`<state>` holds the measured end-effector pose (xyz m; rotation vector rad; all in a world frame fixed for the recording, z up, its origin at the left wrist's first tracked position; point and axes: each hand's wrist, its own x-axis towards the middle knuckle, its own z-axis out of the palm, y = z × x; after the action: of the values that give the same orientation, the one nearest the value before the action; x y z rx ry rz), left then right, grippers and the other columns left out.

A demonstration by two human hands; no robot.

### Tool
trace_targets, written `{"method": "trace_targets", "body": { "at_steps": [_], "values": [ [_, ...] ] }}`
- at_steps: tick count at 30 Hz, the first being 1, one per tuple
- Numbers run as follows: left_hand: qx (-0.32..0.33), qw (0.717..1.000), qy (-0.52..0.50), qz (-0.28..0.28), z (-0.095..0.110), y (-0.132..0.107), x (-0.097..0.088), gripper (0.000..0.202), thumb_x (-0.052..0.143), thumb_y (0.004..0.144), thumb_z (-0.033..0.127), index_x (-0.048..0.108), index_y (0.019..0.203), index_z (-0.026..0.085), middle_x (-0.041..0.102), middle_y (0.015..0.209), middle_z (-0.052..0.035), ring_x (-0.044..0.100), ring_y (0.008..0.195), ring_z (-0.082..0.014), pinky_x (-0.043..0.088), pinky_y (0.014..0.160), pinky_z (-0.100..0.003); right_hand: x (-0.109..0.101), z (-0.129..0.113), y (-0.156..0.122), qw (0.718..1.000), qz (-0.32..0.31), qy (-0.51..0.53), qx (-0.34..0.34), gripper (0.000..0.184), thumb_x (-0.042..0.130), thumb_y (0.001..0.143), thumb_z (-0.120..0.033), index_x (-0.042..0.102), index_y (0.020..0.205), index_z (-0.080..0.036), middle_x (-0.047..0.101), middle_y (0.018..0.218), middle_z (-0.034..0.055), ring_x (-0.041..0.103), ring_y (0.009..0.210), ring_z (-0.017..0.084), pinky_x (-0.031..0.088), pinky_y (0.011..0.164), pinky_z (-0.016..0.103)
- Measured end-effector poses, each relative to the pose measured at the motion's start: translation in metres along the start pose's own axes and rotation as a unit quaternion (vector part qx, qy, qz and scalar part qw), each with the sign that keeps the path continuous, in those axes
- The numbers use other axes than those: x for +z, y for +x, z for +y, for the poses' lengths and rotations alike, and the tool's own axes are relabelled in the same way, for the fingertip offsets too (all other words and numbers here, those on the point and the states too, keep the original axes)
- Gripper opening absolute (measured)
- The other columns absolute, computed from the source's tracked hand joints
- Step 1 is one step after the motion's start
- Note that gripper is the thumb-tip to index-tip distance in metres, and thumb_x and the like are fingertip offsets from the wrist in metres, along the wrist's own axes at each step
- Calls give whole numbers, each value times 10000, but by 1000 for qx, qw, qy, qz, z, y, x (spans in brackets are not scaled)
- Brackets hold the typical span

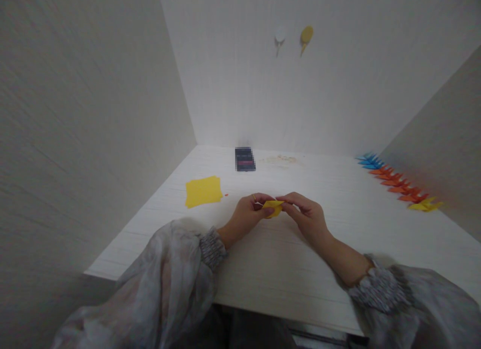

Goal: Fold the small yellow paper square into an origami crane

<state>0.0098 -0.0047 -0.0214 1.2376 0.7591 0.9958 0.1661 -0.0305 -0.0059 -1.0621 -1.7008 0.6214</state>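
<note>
"Entry one?"
"Paper (273,209): yellow, folded, one. Location: between the two hands, over the middle of the worktop (285,269). Whether it touches the surface: cannot tell."
"Holders?"
"Left hand (246,212): fingers closed, thumb on the near face, left end of the paper pinched. Right hand (308,216): thumb and forefinger drawn together at the right tip, seemingly a light pinch; farther fingers partly hidden."
"Handling?"
"Judged: very light, soft as a single layer, stiffer where layers stack. Not notably slippery. Fragile at points and creases; likely to crush or tear under a hard squeeze."
"Best hold?"
"Judged: the layered left end, flat between thumb and forefinger, as the steadying grip; fingertips only on the thin right tip."
"Adjacent stock?"
"Sheets (203,192): yellow, flat pile, left of the left hand. Figures (393,180): folded, blue, red-orange and yellow, one row, far right, well apart from the right hand."
</note>
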Motion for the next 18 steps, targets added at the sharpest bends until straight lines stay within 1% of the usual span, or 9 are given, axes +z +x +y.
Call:
{"method": "trace_targets", "body": {
  "at_steps": [6, 12, 18],
  "values": [
    [0, 1000, -16, -11, 0, 0, 0, 323, 671, 575, 279, 584, 840, 116, 619, 783, -50, 582, 673, -116, 469, 673, -271, -1, 1, -1, 1000, 4, 22, 7, 169, 498, 771, -229, 646, 851, -216, 588, 741, 23, 547, 694, 147, 427, 644, 287],
    [9, 999, -25, -23, -2, 1, 0, 316, 667, 584, 268, 578, 847, 116, 612, 811, -51, 578, 689, -113, 467, 677, -264, 1, 2, -2, 999, 22, 37, 24, 191, 472, 781, -242, 645, 847, -192, 580, 710, 21, 535, 653, 141, 417, 621, 282],
    [-3, 1000, -17, -13, 0, 0, 1, 326, 678, 568, 264, 583, 838, 110, 614, 786, -56, 576, 674, -116, 471, 670, -268, 1, 3, -2, 999, 20, 34, 31, 227, 429, 802, -260, 638, 846, -185, 568, 689, 24, 532, 671, 151, 412, 633, 288]
  ]
}}
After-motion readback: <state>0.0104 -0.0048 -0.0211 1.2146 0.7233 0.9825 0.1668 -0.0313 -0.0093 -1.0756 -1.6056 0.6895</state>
